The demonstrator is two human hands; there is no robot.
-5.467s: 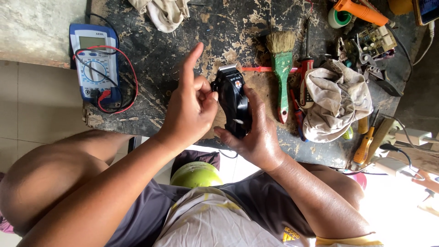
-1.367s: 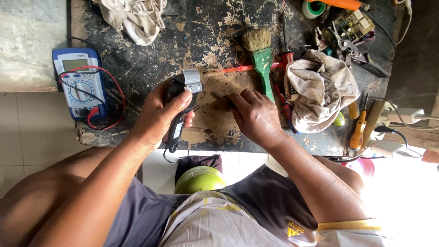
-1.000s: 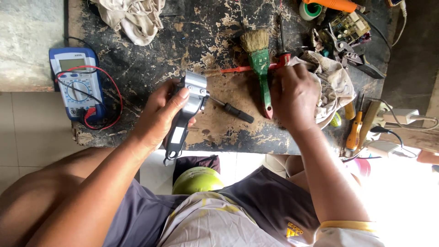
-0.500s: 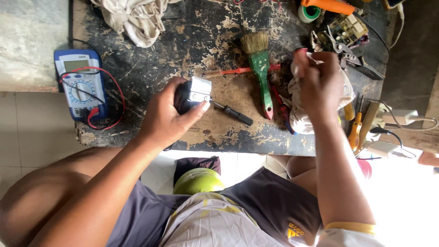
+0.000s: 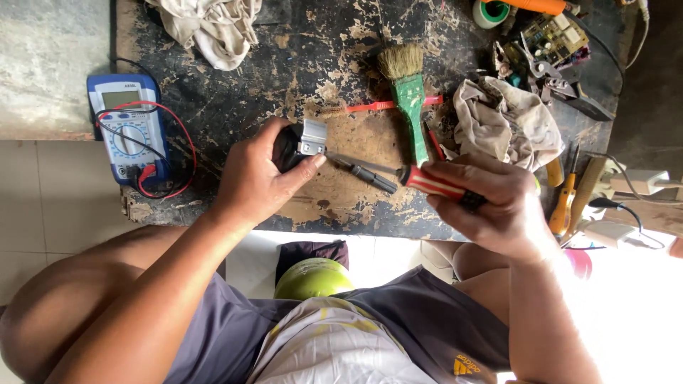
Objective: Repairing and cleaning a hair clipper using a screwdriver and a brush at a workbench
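Observation:
My left hand [image 5: 260, 181] grips a black hair clipper [image 5: 299, 142] with its metal blade end turned toward me, held just above the worn wooden bench [image 5: 284, 64]. My right hand [image 5: 491, 203] holds a red-handled screwdriver [image 5: 427, 181]; its metal shaft points left and its tip reaches the clipper's blade. A small black screwdriver [image 5: 373, 176] lies on the bench between the two hands, just under the red one's shaft.
A blue multimeter [image 5: 128, 128] with red and black leads lies at the bench's left end. A green brush [image 5: 409, 92], a crumpled rag [image 5: 509, 128], a circuit board and pliers [image 5: 544, 57] crowd the right. Another cloth [image 5: 210, 28] lies at the far edge.
My right hand let go of the clipper, reached to the tools at the right, and came back holding the red-handled screwdriver. My left hand turned the clipper blade-end toward me.

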